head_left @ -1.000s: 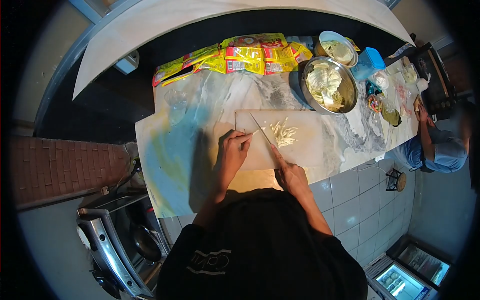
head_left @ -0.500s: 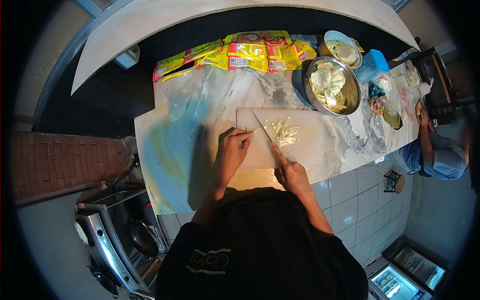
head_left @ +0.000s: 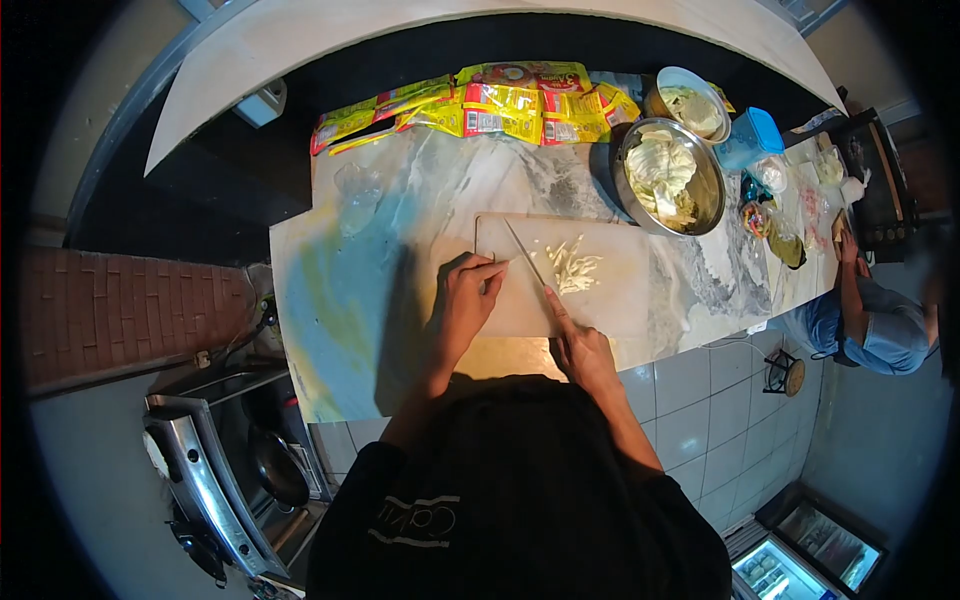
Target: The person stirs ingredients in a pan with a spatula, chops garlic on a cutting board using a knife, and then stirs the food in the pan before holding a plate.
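Observation:
My right hand [head_left: 588,355] is closed round the handle of a knife [head_left: 530,256], index finger stretched along it. The blade points away from me and slants left over a pale cutting board [head_left: 615,312]. On the left side of the board, my left hand [head_left: 470,300] has its fingers pinched together just left of the blade. Anything between those fingertips is too small to make out. Thin pale cut strips [head_left: 574,268] lie in a loose pile right of the knife, with a few bits near the blade.
Behind the board's right side stands a metal bowl [head_left: 711,214] with cabbage leaves [head_left: 661,168]. Beyond are another bowl [head_left: 688,80], a blue container [head_left: 750,138] and yellow packets [head_left: 500,112]. Clear plastic [head_left: 358,190] lies at left. Another person [head_left: 885,325] works at far right.
The view has shifted slightly. Both hands and the knife stay almost in place, and a small whitish bit seen at my left fingertips earlier is now hard to see.

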Available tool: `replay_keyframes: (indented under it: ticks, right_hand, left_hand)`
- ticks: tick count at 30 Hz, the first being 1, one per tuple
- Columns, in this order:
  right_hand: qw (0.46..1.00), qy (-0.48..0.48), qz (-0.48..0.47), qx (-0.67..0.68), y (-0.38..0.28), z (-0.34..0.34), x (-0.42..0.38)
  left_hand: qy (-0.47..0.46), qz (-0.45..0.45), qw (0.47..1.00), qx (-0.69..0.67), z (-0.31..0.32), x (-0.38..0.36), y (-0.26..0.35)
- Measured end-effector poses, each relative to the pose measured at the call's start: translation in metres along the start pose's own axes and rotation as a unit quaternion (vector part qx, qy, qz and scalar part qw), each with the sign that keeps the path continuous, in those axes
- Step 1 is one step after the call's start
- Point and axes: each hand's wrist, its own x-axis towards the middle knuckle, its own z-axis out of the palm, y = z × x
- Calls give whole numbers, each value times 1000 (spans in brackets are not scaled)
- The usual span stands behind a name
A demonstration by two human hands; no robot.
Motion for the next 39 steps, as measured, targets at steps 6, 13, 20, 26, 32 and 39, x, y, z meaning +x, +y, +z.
replay_keyframes:
  ticks: [6, 13, 20, 26, 32, 39]
  right_hand:
    - [1000, 9, -15, -13, 1, 1, 0]
    - [1000, 4, -12, -18, 1, 2, 1]
    - [999, -16, -8, -48, 3, 0, 2]
    - [1000, -4, -15, -18, 1, -2, 4]
    - [1000, 6, 3, -10, 1, 3, 1]
    - [1000, 14, -5, -18, 1, 3, 0]
  left_hand:
    - [-12, -20, 1000, 6, -2, 2, 5]
    - [-19, -39, 999, 0, -1, 0, 4]
    - [-6, -1, 1000, 5, 1, 0, 0]
    - [-9, -7, 1000, -1, -1, 0, 3]
    - [-12, -25, 1000, -4, -1, -1, 2]
    - [-7, -26, 1000, -7, -2, 0, 6]
